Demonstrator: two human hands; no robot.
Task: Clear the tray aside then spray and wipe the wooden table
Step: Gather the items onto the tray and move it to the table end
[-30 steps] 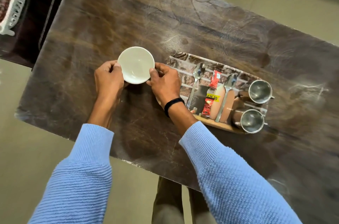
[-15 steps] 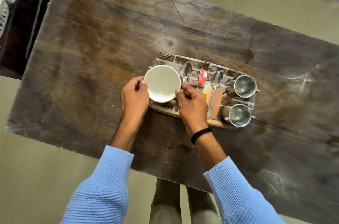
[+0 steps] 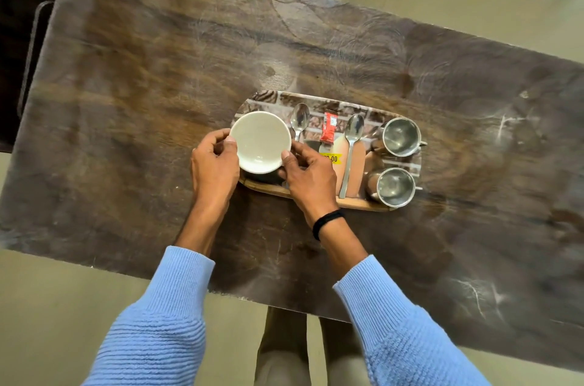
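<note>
A: How far along does this look?

B: Early, I'd judge. The tray (image 3: 303, 194) sits on the wooden table (image 3: 158, 85), loaded, not yet moved aside. No spray bottle or cloth is in view, so spraying and wiping are all left to do.

A: And the hands?

B: Nearest us, two blue sleeves (image 3: 164, 319). The left hand (image 3: 215, 164) and right hand (image 3: 311, 178) hold one white bowl (image 3: 259, 145) between them, thumb and fingertips curled and pressed against its rim on opposite sides. The bowl is over the tray's left end; I cannot tell whether it rests there or is just above it.

A: Count the rest, moving outward from the fingers.

B: Right of the right-hand fingers: two spoons (image 3: 350, 151), one just beside the bowl, one further right. Between them one red sachet (image 3: 329, 130) over a pale packet with a yellow price sticker (image 3: 330, 158). Furthest right, well apart from the fingers, two steel cups (image 3: 400, 136). One black wristband (image 3: 327, 221) on the right wrist.
</note>
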